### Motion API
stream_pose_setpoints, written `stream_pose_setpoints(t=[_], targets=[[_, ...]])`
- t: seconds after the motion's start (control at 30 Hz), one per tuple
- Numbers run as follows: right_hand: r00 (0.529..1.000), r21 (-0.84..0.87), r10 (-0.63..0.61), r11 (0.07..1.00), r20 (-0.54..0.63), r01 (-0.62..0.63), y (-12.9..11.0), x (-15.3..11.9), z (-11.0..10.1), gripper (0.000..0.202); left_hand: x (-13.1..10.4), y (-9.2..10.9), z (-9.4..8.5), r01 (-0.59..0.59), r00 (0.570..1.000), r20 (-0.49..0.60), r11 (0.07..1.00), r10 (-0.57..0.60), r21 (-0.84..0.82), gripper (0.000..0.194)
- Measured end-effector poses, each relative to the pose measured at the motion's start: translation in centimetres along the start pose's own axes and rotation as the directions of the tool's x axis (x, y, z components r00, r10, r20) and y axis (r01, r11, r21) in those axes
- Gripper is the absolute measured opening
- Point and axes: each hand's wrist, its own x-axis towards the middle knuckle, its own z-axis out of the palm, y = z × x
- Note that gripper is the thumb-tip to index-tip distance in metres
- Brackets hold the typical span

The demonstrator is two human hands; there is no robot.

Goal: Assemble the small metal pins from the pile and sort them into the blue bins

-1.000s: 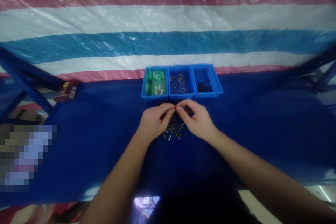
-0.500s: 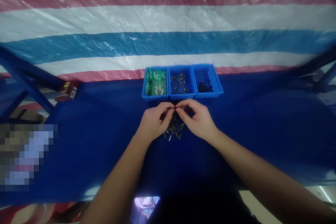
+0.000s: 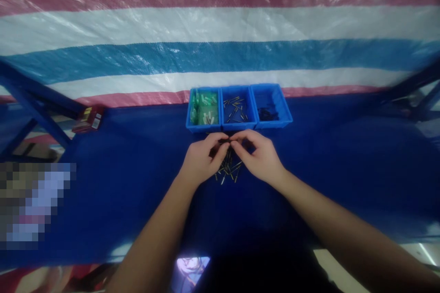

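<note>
My left hand [image 3: 202, 156] and my right hand [image 3: 261, 155] meet fingertip to fingertip just in front of the bins. Both are closed in a pinch around something small and dark, too hidden to name. Below the fingers, a loose pile of thin brass-coloured and silver pins [image 3: 227, 171] lies on the blue table [image 3: 137, 178]. Three joined blue bins stand behind: the left bin [image 3: 203, 128] holds green bags and pale small pieces, the middle bin [image 3: 239, 126] has scattered metal pins, and the right bin [image 3: 275, 124] contains dark small parts.
A dark red box [image 3: 88, 120] sits at the table's back left, beside a blue metal frame [image 3: 44, 100]. Behind the table hangs a striped plastic sheet [image 3: 220, 57]. A lit screen [image 3: 191, 272] shows at the bottom edge.
Both hands keep their place and pinch. The left fingertips have shifted very slightly.
</note>
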Motion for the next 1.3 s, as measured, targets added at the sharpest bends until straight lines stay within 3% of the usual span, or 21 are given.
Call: stream_pose_setpoints(t=[0.4, 0.7, 0.93, 1.13, 1.3], targets=[[1.0, 0.003, -0.013, 1.0, 0.01, 0.013, 0.17, -0.06, 0.04, 0.012, 0.12, -0.18, -0.19, -0.022, 0.999, 0.045, 0.998, 0.019, 0.065, 0.016], [1.0, -0.002, 0.005, 1.0, -0.002, -0.005, -0.01, 0.08, 0.0, 0.01, 0.0, 0.01, 0.13, 0.01, 1.0, 0.002, 1.0, -0.01, -0.021, 0.014], [1.0, 0.0, -0.031, 1.0, 0.004, 0.031, 0.01, -0.05, -0.04, 0.012, 0.13, 0.02, -0.41, -0.011, 0.998, 0.064, 0.999, 0.009, 0.036, 0.014], [1.0, -0.007, 0.004, 1.0, 0.003, -0.004, -0.07, -0.01, -0.07, 0.009, 0.01, 0.08, -0.09, 0.016, 1.0, 0.011, 0.999, -0.016, -0.032, 0.016], [1.0, -0.005, -0.007, 1.0, 0.008, 0.007, -0.08, 0.03, -0.06, 0.01, 0.13, -0.04, -0.21, 0.008, 0.999, 0.038, 1.0, -0.009, 0.024, 0.013]])
